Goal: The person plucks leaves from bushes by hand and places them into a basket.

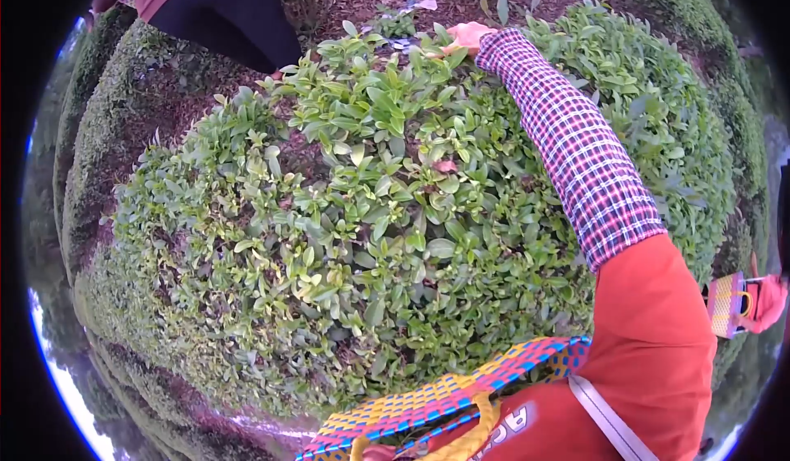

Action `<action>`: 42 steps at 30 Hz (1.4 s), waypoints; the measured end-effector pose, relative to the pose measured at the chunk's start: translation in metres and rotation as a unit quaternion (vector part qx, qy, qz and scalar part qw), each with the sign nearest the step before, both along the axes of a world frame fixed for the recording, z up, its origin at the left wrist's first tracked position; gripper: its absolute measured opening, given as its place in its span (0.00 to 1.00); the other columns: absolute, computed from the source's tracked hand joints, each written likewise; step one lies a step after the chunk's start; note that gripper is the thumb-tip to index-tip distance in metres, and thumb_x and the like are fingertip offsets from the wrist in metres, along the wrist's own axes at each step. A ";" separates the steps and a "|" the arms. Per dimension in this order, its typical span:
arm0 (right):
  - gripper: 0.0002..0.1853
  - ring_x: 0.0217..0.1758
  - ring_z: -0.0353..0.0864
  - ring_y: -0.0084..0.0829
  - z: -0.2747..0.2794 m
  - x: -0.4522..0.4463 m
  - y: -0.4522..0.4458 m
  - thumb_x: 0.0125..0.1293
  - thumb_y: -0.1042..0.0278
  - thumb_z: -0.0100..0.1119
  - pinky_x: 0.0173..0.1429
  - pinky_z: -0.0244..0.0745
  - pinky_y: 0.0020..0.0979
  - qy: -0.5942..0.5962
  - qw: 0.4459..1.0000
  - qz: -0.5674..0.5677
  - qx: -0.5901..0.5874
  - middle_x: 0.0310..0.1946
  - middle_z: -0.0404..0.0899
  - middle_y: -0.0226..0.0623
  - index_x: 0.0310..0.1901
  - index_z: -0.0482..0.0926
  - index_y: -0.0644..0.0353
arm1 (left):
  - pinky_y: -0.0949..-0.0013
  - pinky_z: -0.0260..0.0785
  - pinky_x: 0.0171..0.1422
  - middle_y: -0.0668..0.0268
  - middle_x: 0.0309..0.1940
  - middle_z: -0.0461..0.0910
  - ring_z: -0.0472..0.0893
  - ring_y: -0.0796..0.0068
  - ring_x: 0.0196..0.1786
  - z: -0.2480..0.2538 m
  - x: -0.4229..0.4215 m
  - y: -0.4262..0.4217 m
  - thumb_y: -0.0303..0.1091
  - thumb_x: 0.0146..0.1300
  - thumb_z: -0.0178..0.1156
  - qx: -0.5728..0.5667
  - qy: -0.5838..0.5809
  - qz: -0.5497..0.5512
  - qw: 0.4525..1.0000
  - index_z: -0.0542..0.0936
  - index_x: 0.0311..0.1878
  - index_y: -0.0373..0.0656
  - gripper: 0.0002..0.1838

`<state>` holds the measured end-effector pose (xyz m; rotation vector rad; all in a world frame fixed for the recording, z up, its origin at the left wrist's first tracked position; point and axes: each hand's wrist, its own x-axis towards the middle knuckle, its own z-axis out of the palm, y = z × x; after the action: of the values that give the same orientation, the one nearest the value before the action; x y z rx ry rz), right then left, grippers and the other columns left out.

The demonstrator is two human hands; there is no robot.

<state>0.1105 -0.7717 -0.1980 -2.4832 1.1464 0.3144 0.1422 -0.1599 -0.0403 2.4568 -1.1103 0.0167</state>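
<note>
- Head view: I read white "AC" (508, 426) on the red shirt (654, 313).
- My right hand (467, 38) is at the far edge of the leafy bush (411, 230); I cannot tell its grip.
- Woven basket (444, 388) by the near edge.
- Outdoors: brown soil (362, 6), hedge rows (111, 103).

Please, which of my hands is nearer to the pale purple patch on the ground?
Right. The right hand is at the far edge of the bush, close to the pale patch; no left hand shows near it.
</note>
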 end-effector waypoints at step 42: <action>0.10 0.16 0.76 0.18 0.149 -0.193 0.323 0.55 0.63 0.58 0.18 0.72 0.22 -0.336 0.912 0.008 0.236 0.24 0.80 0.35 0.33 0.81 0.61 | 0.77 0.51 0.19 0.70 0.10 0.64 0.62 0.83 0.16 -0.007 -0.057 0.040 0.33 0.63 0.49 -0.308 0.266 0.163 0.899 0.61 0.16 0.42 0.19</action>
<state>-0.0822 -0.4484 -0.0491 -1.9226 0.6563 -0.2321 0.0856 -0.1200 -0.0469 1.8664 -0.3630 -0.1677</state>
